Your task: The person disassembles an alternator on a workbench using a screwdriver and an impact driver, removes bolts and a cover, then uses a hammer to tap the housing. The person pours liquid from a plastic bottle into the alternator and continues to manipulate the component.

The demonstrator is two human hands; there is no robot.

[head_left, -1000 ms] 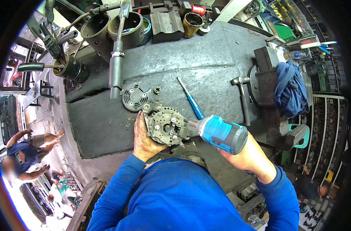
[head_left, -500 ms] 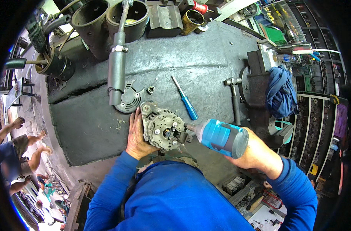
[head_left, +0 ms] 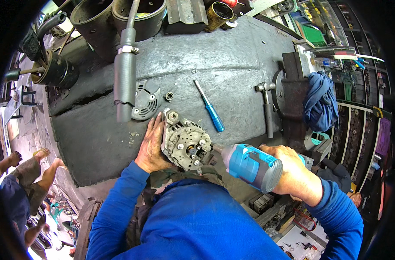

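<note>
My left hand [head_left: 151,151] is closed around the left side of a round alternator [head_left: 180,157], which sits at the bench's near edge with its perforated end, studs and centre shaft facing up. In my right hand [head_left: 293,172] is a blue cordless impact driver [head_left: 248,166], pointing left. Its bit tip is at the alternator's right rim; whether they touch I cannot tell. Beyond the alternator lie a slotted metal end cover [head_left: 146,100] and a small metal nut or bushing [head_left: 168,96]. A blue-handled screwdriver [head_left: 213,116] rests to their right.
A hammer [head_left: 268,108] lies beside a bench vise [head_left: 293,93] draped with a blue cloth [head_left: 321,102]. A grey padded rod [head_left: 125,78] hangs over the bench's left half. Metal pots [head_left: 95,32] line the back. Other people are at far left [head_left: 30,182] and lower right [head_left: 338,177].
The impact driver and my right hand have shifted right and slightly down. My left hand keeps its hold on the alternator. Another person has come into view at the lower right.
</note>
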